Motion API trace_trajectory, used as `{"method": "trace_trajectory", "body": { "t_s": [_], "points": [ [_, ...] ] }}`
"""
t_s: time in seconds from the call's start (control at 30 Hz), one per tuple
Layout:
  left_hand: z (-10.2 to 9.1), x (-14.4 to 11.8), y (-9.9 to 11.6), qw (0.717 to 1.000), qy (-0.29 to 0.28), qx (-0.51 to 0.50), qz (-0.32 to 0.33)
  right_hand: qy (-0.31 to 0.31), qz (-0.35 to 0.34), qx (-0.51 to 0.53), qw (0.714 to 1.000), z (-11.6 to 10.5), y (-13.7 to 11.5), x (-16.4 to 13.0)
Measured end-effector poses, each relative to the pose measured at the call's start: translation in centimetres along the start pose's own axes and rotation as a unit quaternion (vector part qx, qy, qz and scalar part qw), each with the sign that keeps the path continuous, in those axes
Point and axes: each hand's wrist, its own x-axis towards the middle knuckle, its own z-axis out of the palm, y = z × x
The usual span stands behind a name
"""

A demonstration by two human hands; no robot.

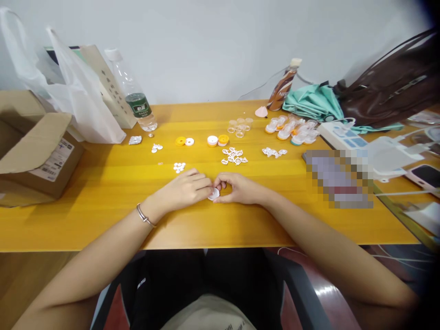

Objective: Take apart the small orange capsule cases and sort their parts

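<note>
A small round white plastic piece [213, 195] is at the table's middle, between my two hands. My left hand [189, 187] has its fingers closed at the piece's left edge and covers part of it. With thumb and forefinger curved around the right side, my right hand [237, 188] grips the same piece. Just beyond my left hand lie several white discs [179, 167]. Farther off are a pile of white openwork pieces [234, 156], a yellow ring [180, 141] beside a white ring [189, 142], a white stack [212, 140] and a yellow stack [223, 140].
An open cardboard box [34, 151] and a water bottle [137, 103] stand at left. Clear cups [239, 127], capped clear parts [292, 128], a coffee bottle [284, 87] and a teal umbrella [312, 103] are at back right. A power strip [343, 137] and a pixelated item [338, 178] lie right.
</note>
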Motion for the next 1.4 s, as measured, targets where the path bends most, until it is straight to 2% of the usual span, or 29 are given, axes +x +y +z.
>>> {"method": "trace_trajectory", "body": {
  "t_s": [0.67,0.93,1.07,1.17,1.3,1.4],
  "points": [
    [0.21,-0.06,0.2,0.999,0.011,0.028,0.029,-0.01,0.003,0.003,1.0,-0.01,0.17,-0.07],
    [0.67,-0.1,-0.04,1.0,0.02,-0.009,0.008,-0.004,-0.001,-0.006,1.0,-0.03,-0.1,-0.03],
    [0.59,0.06,0.0,0.996,0.018,-0.087,-0.031,-0.009,0.0,-0.001,1.0,-0.02,0.01,-0.04],
    [0.56,0.11,-0.04,0.971,0.029,-0.216,-0.099,-0.011,0.008,-0.003,1.0,-0.04,-0.01,-0.09],
    [0.54,0.08,-0.16,0.889,0.081,-0.407,-0.196,-0.008,0.017,-0.007,1.0,-0.08,-0.11,-0.14],
    [0.35,0.16,-0.23,0.85,0.119,-0.454,-0.24,-0.01,0.013,-0.002,1.0,-0.12,-0.15,-0.17]
  ]
}}
